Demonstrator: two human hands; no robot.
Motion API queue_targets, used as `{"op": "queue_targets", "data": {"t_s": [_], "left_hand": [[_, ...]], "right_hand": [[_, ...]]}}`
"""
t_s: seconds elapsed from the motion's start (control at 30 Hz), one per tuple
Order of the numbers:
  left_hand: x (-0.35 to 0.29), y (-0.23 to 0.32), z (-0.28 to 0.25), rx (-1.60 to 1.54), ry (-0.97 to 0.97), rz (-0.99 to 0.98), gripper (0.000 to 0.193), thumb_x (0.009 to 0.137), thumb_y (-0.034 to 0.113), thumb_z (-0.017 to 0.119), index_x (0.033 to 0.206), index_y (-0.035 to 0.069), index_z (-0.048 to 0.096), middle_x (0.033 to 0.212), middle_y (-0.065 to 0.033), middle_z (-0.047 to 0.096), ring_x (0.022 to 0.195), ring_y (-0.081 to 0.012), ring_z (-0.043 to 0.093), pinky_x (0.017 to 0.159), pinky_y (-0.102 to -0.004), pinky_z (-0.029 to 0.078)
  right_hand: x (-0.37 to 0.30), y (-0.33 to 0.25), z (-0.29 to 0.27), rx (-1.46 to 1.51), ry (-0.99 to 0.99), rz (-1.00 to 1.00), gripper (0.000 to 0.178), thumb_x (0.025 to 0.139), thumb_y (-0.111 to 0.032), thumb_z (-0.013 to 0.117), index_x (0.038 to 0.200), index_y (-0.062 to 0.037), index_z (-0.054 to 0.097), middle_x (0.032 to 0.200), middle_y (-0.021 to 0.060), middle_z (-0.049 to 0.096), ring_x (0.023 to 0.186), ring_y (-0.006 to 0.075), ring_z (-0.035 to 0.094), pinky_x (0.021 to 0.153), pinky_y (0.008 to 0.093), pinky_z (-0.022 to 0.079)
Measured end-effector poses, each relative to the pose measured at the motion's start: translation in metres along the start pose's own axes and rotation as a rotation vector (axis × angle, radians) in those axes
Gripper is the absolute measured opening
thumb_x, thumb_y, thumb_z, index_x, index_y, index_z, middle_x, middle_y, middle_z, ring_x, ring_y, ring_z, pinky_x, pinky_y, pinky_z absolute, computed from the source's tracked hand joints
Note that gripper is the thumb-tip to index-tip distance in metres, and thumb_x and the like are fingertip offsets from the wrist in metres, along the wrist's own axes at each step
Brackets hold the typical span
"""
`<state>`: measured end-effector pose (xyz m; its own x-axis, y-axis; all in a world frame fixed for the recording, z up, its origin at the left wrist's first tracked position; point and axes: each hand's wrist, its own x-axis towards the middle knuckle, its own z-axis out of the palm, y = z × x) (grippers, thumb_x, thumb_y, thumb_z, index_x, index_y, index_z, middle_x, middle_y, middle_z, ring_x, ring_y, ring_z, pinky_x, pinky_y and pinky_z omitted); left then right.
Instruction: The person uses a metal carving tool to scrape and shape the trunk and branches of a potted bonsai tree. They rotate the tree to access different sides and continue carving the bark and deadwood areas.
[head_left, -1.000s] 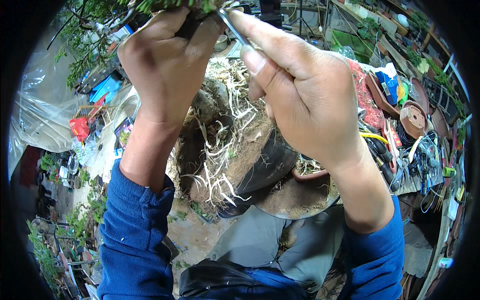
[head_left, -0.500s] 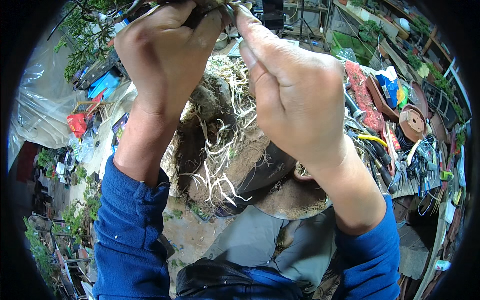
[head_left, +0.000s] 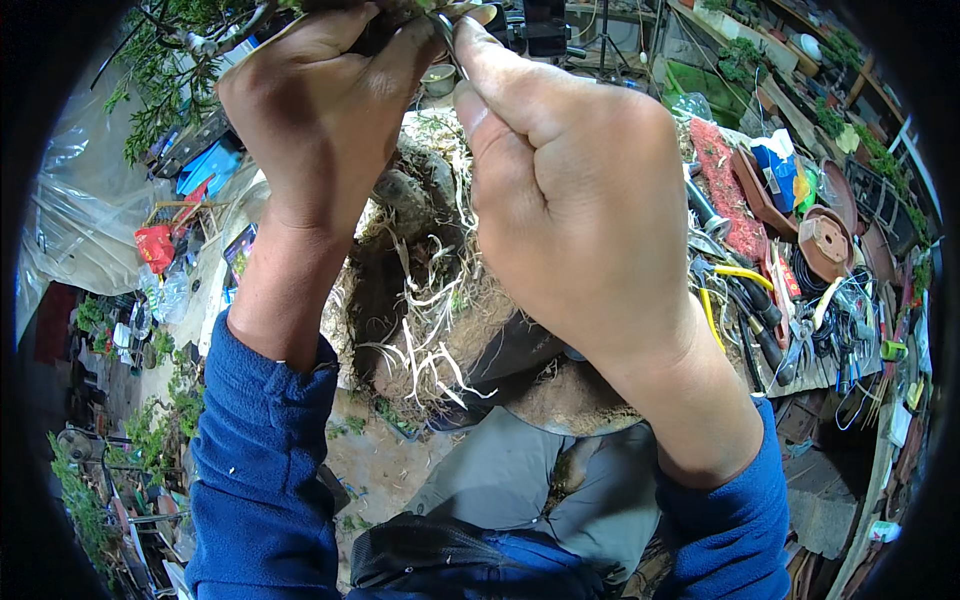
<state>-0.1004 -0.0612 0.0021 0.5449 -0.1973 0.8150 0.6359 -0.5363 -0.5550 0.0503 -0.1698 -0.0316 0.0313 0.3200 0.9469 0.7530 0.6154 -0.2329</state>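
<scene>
At the top edge my left hand [head_left: 320,110] is closed around the woody stem [head_left: 400,15] of a small conifer [head_left: 180,70], whose green sprays hang to its left. Most of the gripped part is cut off by the frame or hidden by fingers. My right hand [head_left: 585,190] pinches a thin metal tool [head_left: 456,52] between thumb and index finger, close to my left thumb. The tool's kind cannot be made out. Below both hands sits a large root ball [head_left: 430,290] with pale, stringy roots and brown soil, partly covered by my right hand.
On the bench to the right lie yellow-handled pliers [head_left: 745,276], a brown pot [head_left: 825,243], a red mat strip [head_left: 730,185] and tangled tools. A red packet [head_left: 155,245] and plastic sheeting [head_left: 80,210] are at left. My trousered legs [head_left: 500,480] are below.
My right hand has shifted left and slightly down along with the thin tool, uncovering more of the yellow handles. My left hand has moved only slightly left.
</scene>
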Motion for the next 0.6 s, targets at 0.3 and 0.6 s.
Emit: {"op": "queue_targets", "data": {"t_s": [0.3,0.6], "left_hand": [[-0.003,0.014,0.002,-0.356,0.035,-0.477,0.021,0.076,0.015,0.086,0.095,0.006,0.08,0.081,-0.0061,0.076,0.07,-0.0134,0.072,0.065,-0.0239,0.056],[-0.004,0.007,0.002,-0.215,-0.04,-0.431,0.016,0.079,0.016,0.084,0.091,0.007,0.081,0.079,-0.0077,0.077,0.067,-0.0106,0.071,0.063,-0.0241,0.055]], "right_hand": [[-0.006,0.009,-0.01,0.012,-0.084,0.041,0.026,0.086,-0.002,0.062,0.108,0.0093,0.071,0.077,0.0259,0.067,0.07,0.0387,0.071,0.064,0.0402,0.056],[-0.007,0.027,0.0,0.044,0.005,-0.174,0.036,0.087,-0.004,0.061,0.12,0.0096,0.064,0.072,0.018,0.062,0.063,0.0346,0.065,0.057,0.0421,0.053]]}}
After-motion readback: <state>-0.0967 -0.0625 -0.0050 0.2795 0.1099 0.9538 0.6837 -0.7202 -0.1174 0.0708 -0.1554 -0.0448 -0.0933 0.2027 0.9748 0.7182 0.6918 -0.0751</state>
